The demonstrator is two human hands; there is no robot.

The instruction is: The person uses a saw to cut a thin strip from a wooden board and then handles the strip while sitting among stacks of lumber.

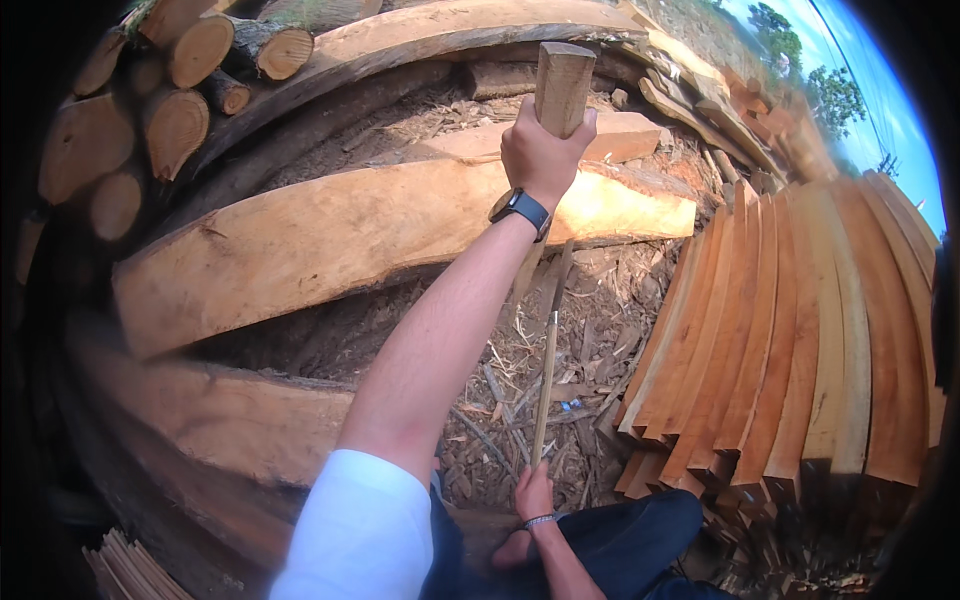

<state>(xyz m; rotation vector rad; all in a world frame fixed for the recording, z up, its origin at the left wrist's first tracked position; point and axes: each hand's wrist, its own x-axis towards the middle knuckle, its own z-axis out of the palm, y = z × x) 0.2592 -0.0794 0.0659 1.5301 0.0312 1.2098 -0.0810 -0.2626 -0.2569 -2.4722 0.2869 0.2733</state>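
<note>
My left arm, in a white sleeve, reaches up through the middle of the view. At its end my left hand, with a dark watch on the wrist, is closed round the upper part of a squared wooden post. The post's top end sticks out above the fingers; my hand and forearm hide much of it below. Low in the view, my right hand, with a bracelet at the wrist, grips the near end of a thin wood-handled tool. A shiny band joins its pale handle to a dark, narrow far part, whose tip is near the post.
Behind my left forearm lies a thick sawn slab, with another slab nearer. Cut logs are piled at far left. A stack of sawn planks stands close on the right. Bark and wood chips cover the ground.
</note>
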